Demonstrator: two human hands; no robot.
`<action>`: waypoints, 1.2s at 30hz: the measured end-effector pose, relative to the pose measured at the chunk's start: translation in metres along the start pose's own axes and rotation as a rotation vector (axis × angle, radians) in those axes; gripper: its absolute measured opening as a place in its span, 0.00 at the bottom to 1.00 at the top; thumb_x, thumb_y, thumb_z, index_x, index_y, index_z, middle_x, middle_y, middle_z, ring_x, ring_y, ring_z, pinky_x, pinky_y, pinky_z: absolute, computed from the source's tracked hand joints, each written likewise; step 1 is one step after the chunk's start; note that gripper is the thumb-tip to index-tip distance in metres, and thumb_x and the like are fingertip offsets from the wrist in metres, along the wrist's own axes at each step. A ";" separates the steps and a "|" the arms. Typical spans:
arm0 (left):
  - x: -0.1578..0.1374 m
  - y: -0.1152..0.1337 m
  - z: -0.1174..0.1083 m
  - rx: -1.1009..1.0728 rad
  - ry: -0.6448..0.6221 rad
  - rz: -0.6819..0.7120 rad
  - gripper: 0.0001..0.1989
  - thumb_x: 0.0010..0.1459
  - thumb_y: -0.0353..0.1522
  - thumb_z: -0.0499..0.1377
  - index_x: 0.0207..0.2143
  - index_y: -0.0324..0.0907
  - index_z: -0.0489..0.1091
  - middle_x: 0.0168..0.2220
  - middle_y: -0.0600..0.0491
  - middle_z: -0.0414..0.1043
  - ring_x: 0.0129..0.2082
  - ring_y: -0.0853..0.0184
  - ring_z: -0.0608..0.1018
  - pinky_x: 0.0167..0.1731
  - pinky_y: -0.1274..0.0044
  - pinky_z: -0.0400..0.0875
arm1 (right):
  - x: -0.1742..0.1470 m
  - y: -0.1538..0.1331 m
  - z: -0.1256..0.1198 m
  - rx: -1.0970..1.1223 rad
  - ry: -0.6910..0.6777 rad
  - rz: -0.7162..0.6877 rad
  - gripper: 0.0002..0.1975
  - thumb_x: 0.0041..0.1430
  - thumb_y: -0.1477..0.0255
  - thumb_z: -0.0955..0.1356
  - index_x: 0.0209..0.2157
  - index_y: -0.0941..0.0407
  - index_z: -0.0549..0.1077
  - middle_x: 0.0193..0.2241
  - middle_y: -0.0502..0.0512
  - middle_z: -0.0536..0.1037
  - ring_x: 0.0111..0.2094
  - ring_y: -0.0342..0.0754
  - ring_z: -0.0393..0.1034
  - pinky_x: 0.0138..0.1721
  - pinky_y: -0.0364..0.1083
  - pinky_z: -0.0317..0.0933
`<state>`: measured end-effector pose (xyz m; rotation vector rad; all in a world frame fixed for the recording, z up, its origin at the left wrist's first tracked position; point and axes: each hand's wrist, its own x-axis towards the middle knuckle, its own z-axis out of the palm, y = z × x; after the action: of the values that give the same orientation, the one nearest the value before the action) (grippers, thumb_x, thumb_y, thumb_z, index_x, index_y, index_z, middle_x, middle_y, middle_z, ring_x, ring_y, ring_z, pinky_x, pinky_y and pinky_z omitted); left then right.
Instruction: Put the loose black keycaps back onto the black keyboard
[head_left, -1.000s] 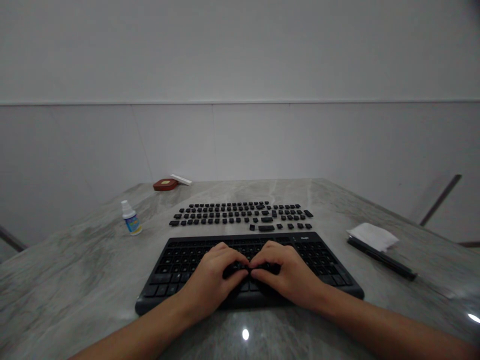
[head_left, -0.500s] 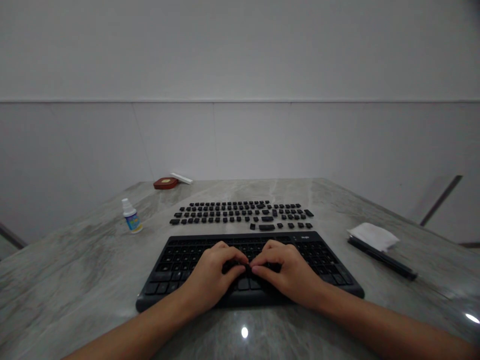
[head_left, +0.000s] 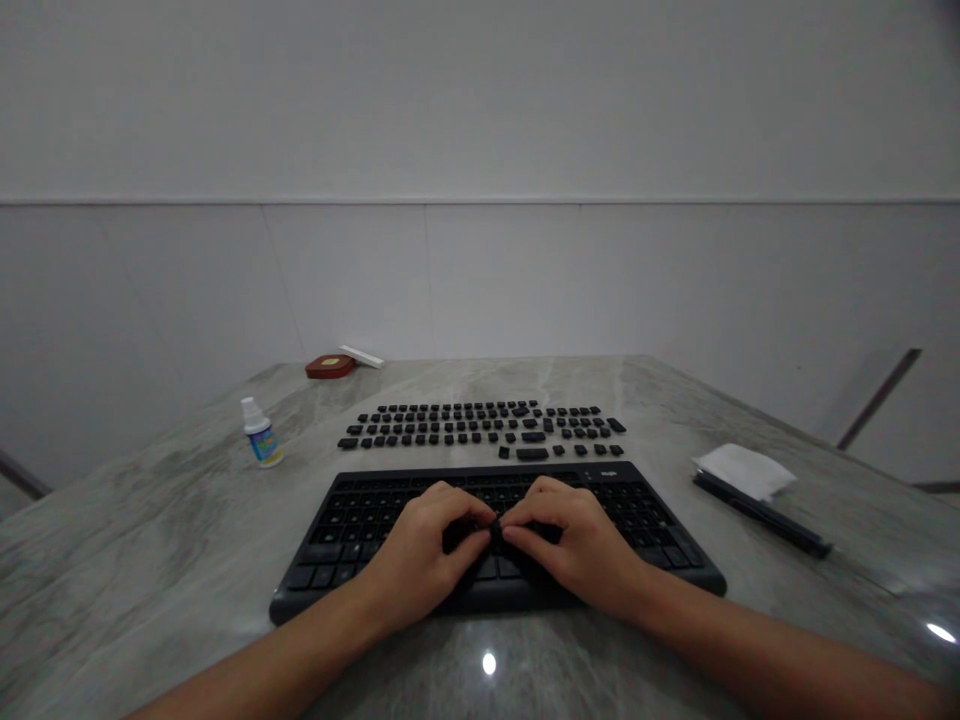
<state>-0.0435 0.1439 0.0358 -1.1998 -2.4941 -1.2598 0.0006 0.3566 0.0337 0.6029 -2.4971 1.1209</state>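
Observation:
A black keyboard [head_left: 352, 608] lies in front of me, many of its upper sockets bare and several keys seated along the lower rows. Over its middle my left hand [head_left: 427, 545] and my right hand [head_left: 581, 545] meet fingertip to fingertip, both closed in a pinch. Between them is a small dark keycap [head_left: 496, 528], mostly covered by the fingers. Whether it touches the keyboard I cannot tell. Beyond the keyboard, loose black keycaps [head_left: 532, 454] are laid out in rows.
On the left stands a small white bottle with a blue label [head_left: 262, 440]. A brown case [head_left: 330, 367] and a white strip [head_left: 362, 356] lie at the far left. To the right, a dark pen-like tool [head_left: 761, 515] rests by a folded white cloth [head_left: 742, 470] on the marble-patterned table [head_left: 150, 560].
The view has shifted very slightly. Both hands stay pinched at the same place, and the dark keycap shows a little more between the fingertips.

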 end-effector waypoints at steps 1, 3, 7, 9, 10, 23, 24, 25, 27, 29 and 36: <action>0.000 0.000 0.000 -0.008 -0.004 -0.007 0.08 0.57 0.25 0.63 0.39 0.44 0.76 0.37 0.53 0.77 0.39 0.63 0.77 0.42 0.72 0.72 | 0.000 0.000 0.000 0.006 0.003 -0.004 0.04 0.58 0.74 0.72 0.33 0.52 0.82 0.28 0.51 0.79 0.33 0.46 0.72 0.36 0.45 0.66; 0.001 0.000 0.000 -0.015 -0.006 -0.014 0.07 0.57 0.25 0.64 0.38 0.44 0.77 0.36 0.54 0.77 0.39 0.64 0.77 0.42 0.72 0.72 | 0.001 -0.001 0.000 0.016 0.004 -0.020 0.03 0.58 0.74 0.72 0.32 0.52 0.81 0.28 0.50 0.79 0.32 0.46 0.72 0.36 0.45 0.66; 0.001 0.000 0.001 -0.005 -0.004 0.010 0.06 0.58 0.26 0.63 0.36 0.44 0.78 0.34 0.54 0.78 0.37 0.64 0.78 0.41 0.73 0.72 | 0.001 -0.001 -0.001 0.032 -0.021 -0.075 0.04 0.60 0.73 0.71 0.32 0.52 0.80 0.28 0.50 0.80 0.33 0.45 0.72 0.37 0.45 0.66; 0.001 0.000 0.001 0.004 0.009 0.024 0.05 0.59 0.26 0.63 0.35 0.44 0.78 0.33 0.54 0.78 0.36 0.64 0.78 0.39 0.73 0.73 | 0.001 0.000 -0.002 0.047 -0.036 -0.109 0.05 0.61 0.73 0.70 0.34 0.52 0.80 0.30 0.50 0.81 0.34 0.46 0.73 0.38 0.45 0.66; 0.001 0.001 0.000 0.005 0.016 0.028 0.06 0.59 0.26 0.63 0.35 0.44 0.78 0.32 0.54 0.78 0.35 0.65 0.78 0.39 0.73 0.73 | 0.001 0.000 -0.002 0.055 -0.037 -0.125 0.05 0.62 0.73 0.70 0.35 0.52 0.80 0.30 0.51 0.81 0.35 0.46 0.73 0.38 0.45 0.67; 0.002 -0.002 0.001 0.056 0.068 0.056 0.13 0.58 0.20 0.54 0.35 0.42 0.76 0.33 0.53 0.77 0.37 0.64 0.77 0.39 0.72 0.72 | 0.000 0.006 0.003 0.043 -0.005 -0.241 0.03 0.57 0.77 0.73 0.34 0.55 0.79 0.33 0.51 0.82 0.37 0.46 0.74 0.41 0.46 0.68; 0.001 -0.003 0.001 0.061 0.066 0.072 0.15 0.57 0.19 0.52 0.35 0.42 0.75 0.34 0.53 0.77 0.37 0.64 0.77 0.39 0.72 0.72 | 0.000 0.007 0.004 0.031 -0.008 -0.261 0.03 0.58 0.77 0.73 0.33 0.55 0.80 0.33 0.51 0.82 0.37 0.47 0.73 0.41 0.46 0.68; 0.001 -0.003 0.001 0.060 0.060 0.089 0.16 0.57 0.18 0.51 0.35 0.42 0.75 0.34 0.53 0.77 0.37 0.64 0.76 0.39 0.72 0.72 | 0.000 0.007 0.004 0.021 -0.012 -0.281 0.03 0.58 0.77 0.72 0.33 0.55 0.80 0.33 0.52 0.82 0.36 0.47 0.73 0.41 0.46 0.68; 0.000 -0.005 0.002 0.050 0.043 0.123 0.18 0.55 0.17 0.50 0.35 0.42 0.75 0.34 0.53 0.77 0.38 0.64 0.76 0.40 0.72 0.72 | 0.000 0.007 0.004 0.007 -0.025 -0.306 0.04 0.59 0.77 0.72 0.33 0.55 0.80 0.32 0.52 0.82 0.36 0.47 0.73 0.40 0.47 0.68; -0.001 -0.006 0.002 0.043 0.028 0.161 0.19 0.55 0.16 0.49 0.35 0.42 0.76 0.35 0.52 0.77 0.39 0.64 0.76 0.41 0.71 0.72 | 0.001 0.007 0.004 -0.005 -0.043 -0.310 0.04 0.59 0.78 0.72 0.34 0.56 0.80 0.33 0.52 0.82 0.36 0.47 0.72 0.40 0.46 0.68; -0.002 -0.006 0.003 0.072 0.000 0.243 0.20 0.57 0.17 0.48 0.36 0.42 0.77 0.35 0.51 0.78 0.38 0.63 0.75 0.41 0.70 0.71 | 0.001 0.010 0.006 -0.030 -0.055 -0.387 0.07 0.61 0.80 0.69 0.36 0.57 0.80 0.34 0.54 0.81 0.36 0.48 0.70 0.39 0.46 0.67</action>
<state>-0.0460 0.1426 0.0293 -1.4310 -2.2861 -1.0997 -0.0060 0.3578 0.0240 1.0646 -2.2976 0.9280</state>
